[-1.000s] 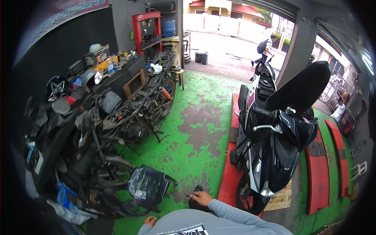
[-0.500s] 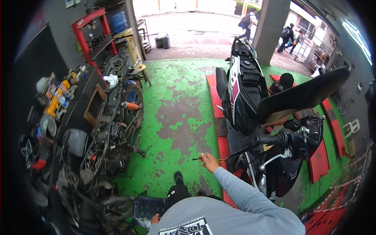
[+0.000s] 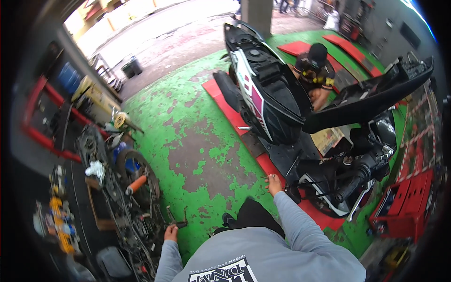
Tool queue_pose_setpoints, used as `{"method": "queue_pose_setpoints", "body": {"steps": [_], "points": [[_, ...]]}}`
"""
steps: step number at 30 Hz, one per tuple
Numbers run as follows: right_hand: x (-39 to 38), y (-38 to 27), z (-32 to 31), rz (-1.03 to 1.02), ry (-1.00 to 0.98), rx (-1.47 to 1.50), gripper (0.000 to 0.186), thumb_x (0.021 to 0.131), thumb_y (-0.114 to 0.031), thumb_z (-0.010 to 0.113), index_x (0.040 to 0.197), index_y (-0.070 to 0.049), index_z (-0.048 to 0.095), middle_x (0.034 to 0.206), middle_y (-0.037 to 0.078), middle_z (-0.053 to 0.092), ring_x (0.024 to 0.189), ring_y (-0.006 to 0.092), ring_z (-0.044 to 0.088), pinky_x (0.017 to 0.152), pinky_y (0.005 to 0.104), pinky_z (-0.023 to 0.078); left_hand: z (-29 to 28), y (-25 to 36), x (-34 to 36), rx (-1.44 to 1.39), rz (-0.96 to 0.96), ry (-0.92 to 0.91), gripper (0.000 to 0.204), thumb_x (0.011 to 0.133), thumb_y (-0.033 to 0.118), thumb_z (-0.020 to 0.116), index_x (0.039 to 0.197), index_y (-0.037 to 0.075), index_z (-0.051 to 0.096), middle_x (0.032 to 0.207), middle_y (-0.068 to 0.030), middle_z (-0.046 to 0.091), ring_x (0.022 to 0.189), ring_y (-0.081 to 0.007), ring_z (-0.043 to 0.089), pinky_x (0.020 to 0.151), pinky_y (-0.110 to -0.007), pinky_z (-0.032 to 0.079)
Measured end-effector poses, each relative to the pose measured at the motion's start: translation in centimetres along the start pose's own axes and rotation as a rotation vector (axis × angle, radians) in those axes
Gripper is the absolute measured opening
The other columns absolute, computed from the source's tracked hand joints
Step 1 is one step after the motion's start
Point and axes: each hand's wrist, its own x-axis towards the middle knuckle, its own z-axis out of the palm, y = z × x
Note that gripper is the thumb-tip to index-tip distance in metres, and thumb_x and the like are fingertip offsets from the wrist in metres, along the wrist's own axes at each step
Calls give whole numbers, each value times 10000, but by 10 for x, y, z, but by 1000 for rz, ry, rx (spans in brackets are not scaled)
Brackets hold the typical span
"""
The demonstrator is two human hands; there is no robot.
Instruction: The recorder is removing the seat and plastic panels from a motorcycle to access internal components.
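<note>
scooter [image 3: 282,108] with its seat raised is reached for by the right hand [image 3: 274,184] (fingers spread, nothing gripped), the left hand [image 3: 170,232] resting by dismantled parts [image 3: 136,207], work apparently barely started.

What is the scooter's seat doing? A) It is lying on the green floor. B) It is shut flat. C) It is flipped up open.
C: the black seat stands raised on the scooter, leaving the storage tub beneath it uncovered.

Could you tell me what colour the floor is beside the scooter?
The floor is green, its paint worn to grey patches; the head view shows it.
</note>
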Motion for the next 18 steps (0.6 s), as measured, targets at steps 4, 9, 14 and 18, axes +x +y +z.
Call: {"method": "queue_pose_setpoints", "body": {"steps": [4,9,14,18], "points": [[56,13,-12,10,307,85,367,1014,-356,428,1096,-26,567,900,94,689,594,181,610,543,321,503,10,95,127,67,86,-92,269,941,164,621,1169,21,602,984,-37,642,856,-111,573,767,-269,478],[171,20,-43,106,685,179,365,1014,-341,442,1078,-15,594,907,105,699,599,186,620,549,320,515,83,152,228,212,74,-292,303,941,163,621,1213,34,589,1015,-60,653,877,-134,596,788,-286,491],[273,68,-110,136,905,30,324,1006,-274,485,1013,15,631,877,113,711,642,182,647,582,322,532,226,190,257,488,94,-645,386,927,175,644,1273,32,550,1197,-153,626,1025,-247,638,868,-360,510],[325,54,-94,201,800,93,319,1007,-258,482,1009,24,633,870,112,714,660,187,656,584,315,530,260,204,283,587,80,-745,408,911,170,663,1277,36,542,1235,-155,602,1051,-276,637,883,-392,513]]}}
